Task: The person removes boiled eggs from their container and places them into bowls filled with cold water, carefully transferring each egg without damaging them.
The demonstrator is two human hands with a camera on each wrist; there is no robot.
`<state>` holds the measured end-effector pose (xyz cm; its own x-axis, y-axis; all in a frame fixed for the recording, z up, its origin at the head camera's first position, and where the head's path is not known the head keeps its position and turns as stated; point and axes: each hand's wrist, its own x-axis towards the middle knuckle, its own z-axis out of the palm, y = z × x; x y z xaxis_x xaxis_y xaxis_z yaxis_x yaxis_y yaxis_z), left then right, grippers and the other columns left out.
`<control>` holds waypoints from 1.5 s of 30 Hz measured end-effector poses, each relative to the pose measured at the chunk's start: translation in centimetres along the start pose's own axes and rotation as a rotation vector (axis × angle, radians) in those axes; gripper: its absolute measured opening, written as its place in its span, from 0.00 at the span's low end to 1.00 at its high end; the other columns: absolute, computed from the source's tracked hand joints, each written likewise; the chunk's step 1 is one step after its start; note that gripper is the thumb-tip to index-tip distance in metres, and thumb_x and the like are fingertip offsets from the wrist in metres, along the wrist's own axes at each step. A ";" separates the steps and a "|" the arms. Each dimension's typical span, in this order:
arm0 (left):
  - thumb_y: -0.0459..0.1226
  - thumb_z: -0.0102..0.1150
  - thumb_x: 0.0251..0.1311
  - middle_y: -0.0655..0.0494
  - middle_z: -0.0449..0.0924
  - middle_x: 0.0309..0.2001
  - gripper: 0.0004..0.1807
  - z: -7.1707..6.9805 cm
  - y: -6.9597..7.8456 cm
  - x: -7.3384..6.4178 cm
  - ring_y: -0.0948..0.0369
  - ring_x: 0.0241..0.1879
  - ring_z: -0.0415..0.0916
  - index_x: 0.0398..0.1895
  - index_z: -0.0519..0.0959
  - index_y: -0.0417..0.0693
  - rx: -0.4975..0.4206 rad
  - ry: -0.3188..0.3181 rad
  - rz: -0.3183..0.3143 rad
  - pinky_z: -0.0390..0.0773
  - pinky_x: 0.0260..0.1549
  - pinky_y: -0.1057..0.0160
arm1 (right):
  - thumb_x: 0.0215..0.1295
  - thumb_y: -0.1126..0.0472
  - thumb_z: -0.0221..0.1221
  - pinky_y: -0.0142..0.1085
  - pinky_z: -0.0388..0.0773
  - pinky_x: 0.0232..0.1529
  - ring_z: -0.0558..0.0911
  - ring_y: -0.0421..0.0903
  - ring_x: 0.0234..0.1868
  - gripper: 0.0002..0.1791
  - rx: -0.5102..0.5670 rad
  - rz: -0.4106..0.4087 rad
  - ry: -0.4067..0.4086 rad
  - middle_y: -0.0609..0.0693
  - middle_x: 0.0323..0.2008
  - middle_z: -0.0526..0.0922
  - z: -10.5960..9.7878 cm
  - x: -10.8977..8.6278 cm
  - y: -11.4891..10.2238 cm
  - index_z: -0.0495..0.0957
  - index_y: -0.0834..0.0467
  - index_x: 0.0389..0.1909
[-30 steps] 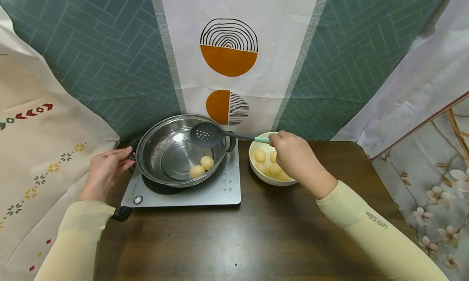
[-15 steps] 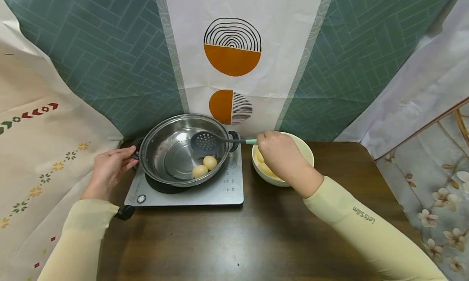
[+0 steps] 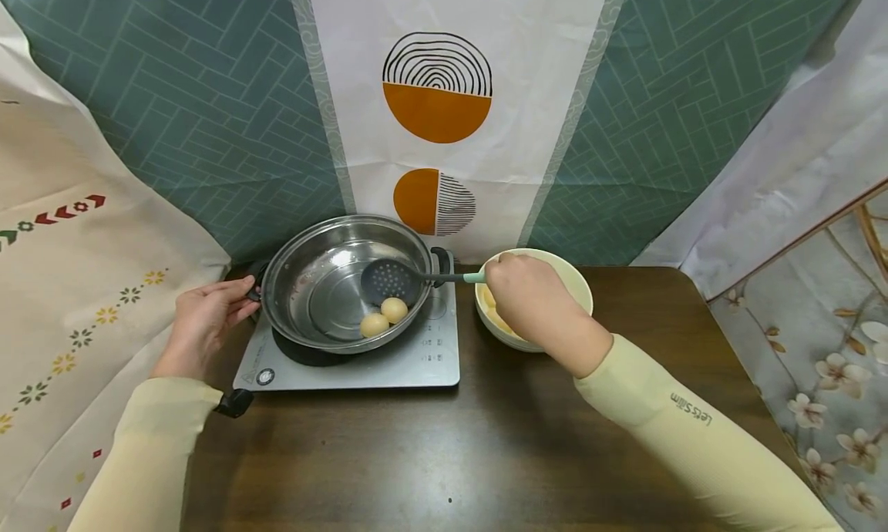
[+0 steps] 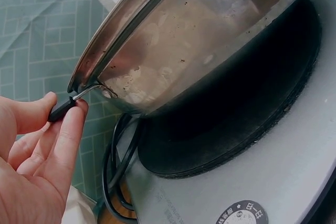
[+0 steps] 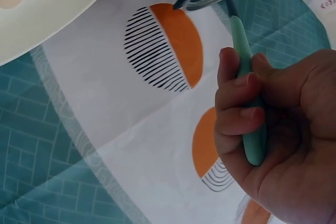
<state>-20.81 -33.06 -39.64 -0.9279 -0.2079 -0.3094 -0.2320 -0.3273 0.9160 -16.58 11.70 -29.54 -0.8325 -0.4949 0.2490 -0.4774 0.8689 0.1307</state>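
A steel pan with black side handles stands on an induction cooktop. My left hand pinches the pan's left handle between thumb and fingers. In my right hand is a slotted skimmer, its green grip wrapped by the fingers. The dark perforated head is inside the pan, right by two pale yellow balls near the front right wall. Beneath the right hand, a cream bowl holds several more such balls, partly hidden by that hand.
The cooktop and bowl are on a dark wooden table. A patterned cloth backdrop hangs close behind the pan. Black cable runs beside the cooktop on the left. A flowered cloth hangs at the right.
My right hand has moved left, away from above the bowl's middle, and the skimmer head has come down into the pan toward the balls. My left hand still holds the handle.
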 end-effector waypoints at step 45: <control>0.34 0.69 0.49 0.56 0.85 0.25 0.03 0.2 0.1 -0.1 0.63 0.23 0.83 0.29 0.87 0.47 0.034 0.023 -0.009 0.86 0.28 0.67 | 0.64 0.64 0.53 0.30 0.67 0.20 0.69 0.43 0.20 0.12 0.473 0.160 -0.289 0.45 0.16 0.73 1.7 1.4 -2.9 0.78 0.55 0.22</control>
<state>-20.79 -32.90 -39.42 -0.9188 -0.2266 -0.3232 -0.2504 -0.2981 0.9211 -16.88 8.51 -31.22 -0.9159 -0.3982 -0.0502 -0.3578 0.8669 -0.3469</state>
